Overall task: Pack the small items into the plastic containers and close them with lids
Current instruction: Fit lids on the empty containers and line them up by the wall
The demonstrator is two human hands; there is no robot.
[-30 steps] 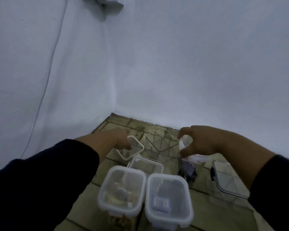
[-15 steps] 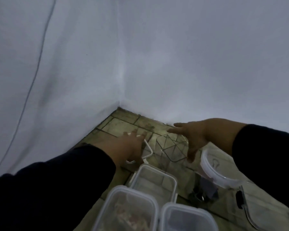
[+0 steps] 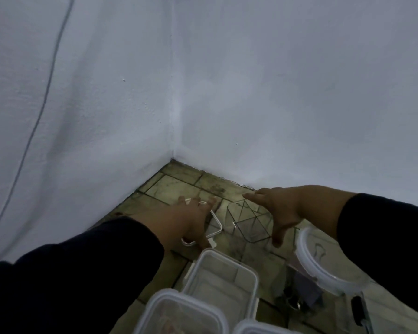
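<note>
While both arms reach toward the floor's (image 3: 179, 186) far corner, the left hand (image 3: 188, 218) lies spread, fingers splayed, on a white-rimmed lid (image 3: 215, 225) there. The right hand (image 3: 280, 208) hangs open above a clear square tub (image 3: 249, 220) just beside that lid, thumb down, gripping nothing. Nearer, a lidded tub (image 3: 220, 280) stands on the tiles, with two more closed tubs at the bottom edge. To the right a round lid (image 3: 321, 268) sits on a tub; whether it is shut I cannot tell.
</note>
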